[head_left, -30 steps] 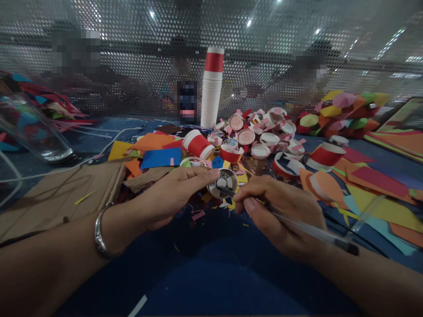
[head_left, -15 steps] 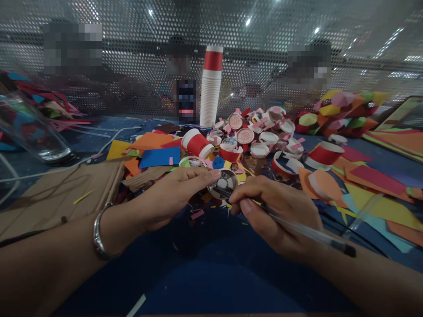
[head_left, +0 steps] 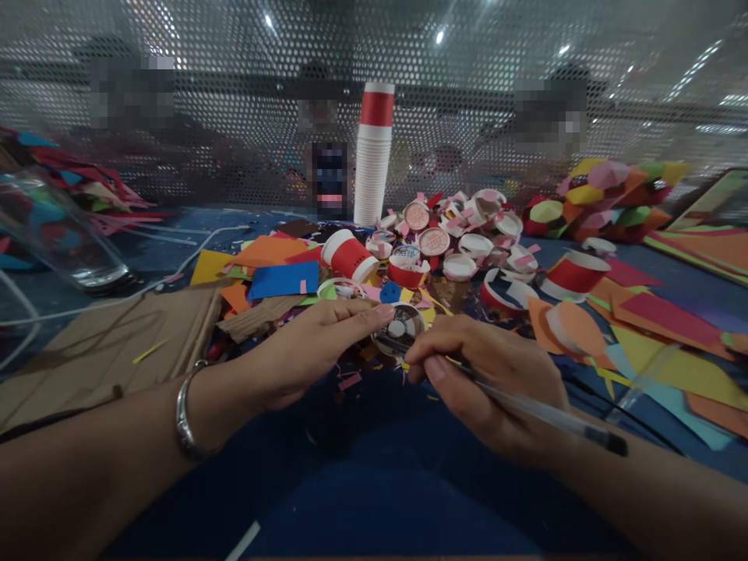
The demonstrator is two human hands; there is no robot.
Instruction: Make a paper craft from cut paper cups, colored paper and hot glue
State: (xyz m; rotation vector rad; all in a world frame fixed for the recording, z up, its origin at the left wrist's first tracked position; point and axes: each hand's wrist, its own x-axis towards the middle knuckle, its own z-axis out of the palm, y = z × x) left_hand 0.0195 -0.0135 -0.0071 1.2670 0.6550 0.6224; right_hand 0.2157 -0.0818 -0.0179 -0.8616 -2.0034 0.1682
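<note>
My left hand (head_left: 309, 343) pinches a small round cup bottom (head_left: 399, 329), white with dark markings, at its left rim. A silver bangle (head_left: 187, 413) sits on that wrist. My right hand (head_left: 491, 374) is closed round a clear pen (head_left: 543, 413) with a dark cap. The pen's tip rests on the lower edge of the disc. Both hands hover just above a blue table (head_left: 379, 483) strewn with paper scraps.
A tall stack of red-and-white paper cups (head_left: 374, 156) stands at the back by a perforated metal screen (head_left: 234, 93). Cut cup bottoms (head_left: 461, 234), coloured paper sheets (head_left: 672, 327), cardboard (head_left: 117, 343) and a glass (head_left: 64, 234) lie around. People sit behind the screen.
The disc and both hands have shifted only slightly; the pen tip stays at the disc's lower edge.
</note>
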